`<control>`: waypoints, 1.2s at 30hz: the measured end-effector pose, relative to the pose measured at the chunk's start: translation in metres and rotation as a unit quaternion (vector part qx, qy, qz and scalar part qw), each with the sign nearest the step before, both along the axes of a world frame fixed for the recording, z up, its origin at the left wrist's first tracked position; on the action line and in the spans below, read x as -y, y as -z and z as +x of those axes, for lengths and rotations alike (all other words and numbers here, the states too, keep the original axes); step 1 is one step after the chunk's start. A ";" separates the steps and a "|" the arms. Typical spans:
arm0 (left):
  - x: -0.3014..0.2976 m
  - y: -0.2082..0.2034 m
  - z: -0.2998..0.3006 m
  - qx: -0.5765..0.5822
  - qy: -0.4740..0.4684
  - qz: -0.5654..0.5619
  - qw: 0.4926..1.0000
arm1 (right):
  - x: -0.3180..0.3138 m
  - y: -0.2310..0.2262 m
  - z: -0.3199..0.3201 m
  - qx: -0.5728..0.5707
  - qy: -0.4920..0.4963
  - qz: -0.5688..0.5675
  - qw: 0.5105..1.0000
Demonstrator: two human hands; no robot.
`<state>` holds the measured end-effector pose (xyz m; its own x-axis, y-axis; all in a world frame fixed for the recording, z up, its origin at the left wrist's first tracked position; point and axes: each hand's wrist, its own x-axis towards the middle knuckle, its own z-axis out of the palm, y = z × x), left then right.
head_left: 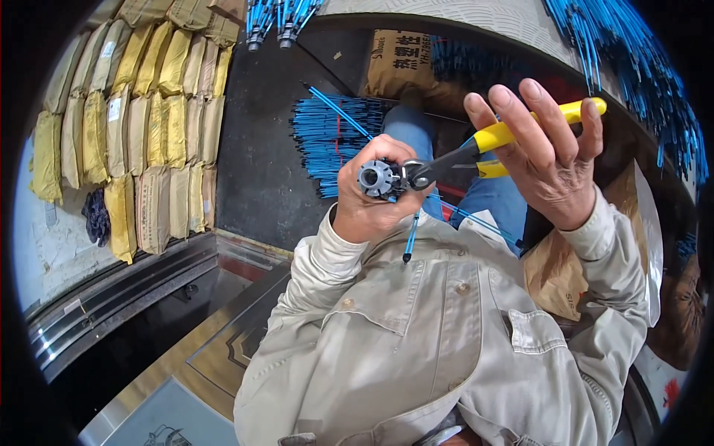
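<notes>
My left hand (377,197) is wrapped round a grey cylindrical part (376,179) with a notched round end, which faces up. Thin blue wires with black tips (411,239) stick out below that hand. In my right hand (547,152) is a pair of pliers (497,137) with yellow handles and dark metal jaws. Its handles are spread apart, and the fingers lie loosely over the upper one. The jaws meet the side of the grey part, beside my left fingers; what they bite on is too small to tell.
A dense bundle of blue wires (320,141) lies on the dark surface beyond my left hand. More blue wires (639,89) hang off the worktop at the right. Yellow and tan wrapped packs (149,126) are stacked at the left. Brown paper sacks (559,271) stand at my right.
</notes>
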<state>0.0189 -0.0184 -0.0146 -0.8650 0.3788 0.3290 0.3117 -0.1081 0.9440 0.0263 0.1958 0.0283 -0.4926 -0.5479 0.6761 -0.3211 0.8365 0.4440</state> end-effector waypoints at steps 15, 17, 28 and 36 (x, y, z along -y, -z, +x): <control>0.012 -0.002 -0.005 0.024 0.054 -0.012 0.998 | -0.034 -0.033 0.021 0.536 -0.182 -0.119 0.816; 0.012 -0.009 -0.008 0.016 0.118 -0.036 0.992 | -0.036 -0.031 0.032 0.549 -0.172 -0.147 0.805; 0.009 0.002 -0.012 -0.012 0.114 0.001 0.993 | -0.030 -0.019 0.029 0.499 -0.207 -0.214 0.814; 0.005 -0.004 -0.020 0.001 0.171 -0.018 0.985 | -0.064 -0.039 -0.007 0.923 -0.071 -0.359 0.119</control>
<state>-0.0015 -0.0231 -0.0104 -0.6855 0.6597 0.3082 0.2603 -0.1734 0.9498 0.0195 0.2595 0.0676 -0.1849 -0.7665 -0.6150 0.6495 0.3743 -0.6618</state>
